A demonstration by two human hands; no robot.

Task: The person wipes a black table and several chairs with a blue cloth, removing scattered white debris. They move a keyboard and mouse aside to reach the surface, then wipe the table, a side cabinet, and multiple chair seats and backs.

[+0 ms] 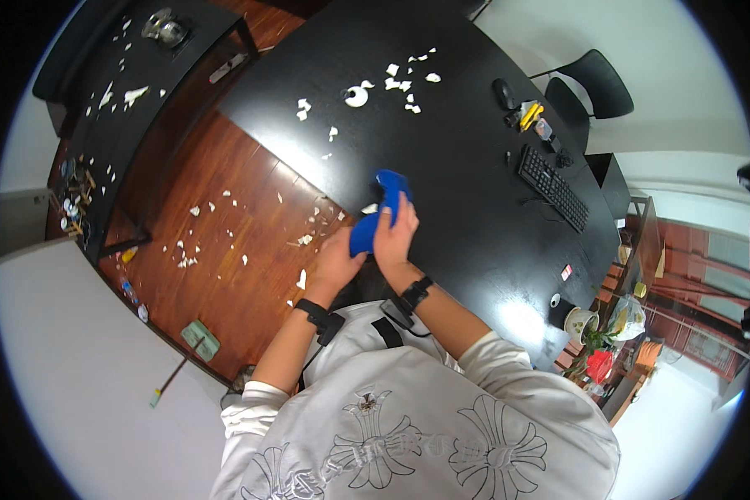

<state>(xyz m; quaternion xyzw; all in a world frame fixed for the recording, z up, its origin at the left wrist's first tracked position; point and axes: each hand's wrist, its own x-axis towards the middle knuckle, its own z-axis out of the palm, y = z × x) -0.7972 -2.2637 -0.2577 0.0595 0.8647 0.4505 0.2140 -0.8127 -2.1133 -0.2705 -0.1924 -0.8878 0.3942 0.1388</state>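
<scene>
A blue curved item (365, 234), cloth-like and blurred, is held between my two hands near the edge of the black table (469, 187). My left hand (337, 262) grips its lower end. Along its right side lie the fingers of my right hand (395, 234), which also holds it. The item's upper end bends over the tabletop and has a small pale mark. Just left of it, a white paper scrap (369, 209) rests by the table edge. Farther up the table are torn white scraps (392, 70) and a white roll (355, 97), perhaps tape.
More white scraps (187, 261) litter the wooden floor (256, 187) and a second black table (181, 81). A keyboard (553, 187), mouse (503, 94) and yellow-handled tool (531, 116) lie at right. A green dustpan (200, 340) is by the wall. A potted plant (581, 325) stands lower right.
</scene>
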